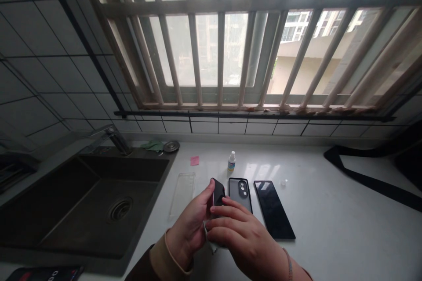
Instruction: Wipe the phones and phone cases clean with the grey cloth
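glossy dark phone [217, 193], clear plastic case [183, 193], matt metal sink [99, 202]

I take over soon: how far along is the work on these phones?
Looks done: a dark case lies empty on the counter. In hand: the left hand holds a phone, the right hand presses a pale cloth against it. Probably left: the black phone lying flat, untouched.

Tan cuff [161, 252] behind left hand [191, 228], thin bracelet [289, 263] behind right hand [244, 237].
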Demonstrator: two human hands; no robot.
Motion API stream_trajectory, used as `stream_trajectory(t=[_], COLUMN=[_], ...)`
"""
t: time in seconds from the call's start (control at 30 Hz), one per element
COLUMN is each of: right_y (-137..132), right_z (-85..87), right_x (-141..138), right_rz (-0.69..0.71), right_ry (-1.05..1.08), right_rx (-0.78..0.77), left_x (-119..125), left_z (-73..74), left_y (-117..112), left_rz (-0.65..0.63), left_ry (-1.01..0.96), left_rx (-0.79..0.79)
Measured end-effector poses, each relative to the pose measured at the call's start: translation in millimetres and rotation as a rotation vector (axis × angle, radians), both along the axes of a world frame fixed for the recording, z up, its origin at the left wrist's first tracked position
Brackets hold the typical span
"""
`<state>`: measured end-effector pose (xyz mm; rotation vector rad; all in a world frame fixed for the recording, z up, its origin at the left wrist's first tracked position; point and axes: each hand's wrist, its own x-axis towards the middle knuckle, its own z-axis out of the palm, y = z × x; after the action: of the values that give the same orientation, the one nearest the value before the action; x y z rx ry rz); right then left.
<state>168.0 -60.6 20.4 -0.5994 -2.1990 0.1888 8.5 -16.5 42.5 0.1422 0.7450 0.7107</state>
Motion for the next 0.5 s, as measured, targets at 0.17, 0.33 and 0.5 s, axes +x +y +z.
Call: stream_trajectory(t=[0.17, 0.33, 0.5], right_y=[-0.4, -0.2, 0.0], right_z=[0.1, 6.2, 7.6], right_x=[7.6, 14.4, 17.2], right_rz=[-0.003, -0.009, -0.068], right_ry=[-0.015, -0.115, -0.166], right_rx=[0.079, 0.184, 0.203], left_x=[-2.2, -9.5, -13.3], left_z=[-8.2, -5.9, -6.5], left_y=[6.2, 8.8, 12.2], left_rz=[0.204, 0.323, 0.371], left_ry=[-0.033, 0.002, -0.038], left_rx=[0.048, 0.103, 0.095])
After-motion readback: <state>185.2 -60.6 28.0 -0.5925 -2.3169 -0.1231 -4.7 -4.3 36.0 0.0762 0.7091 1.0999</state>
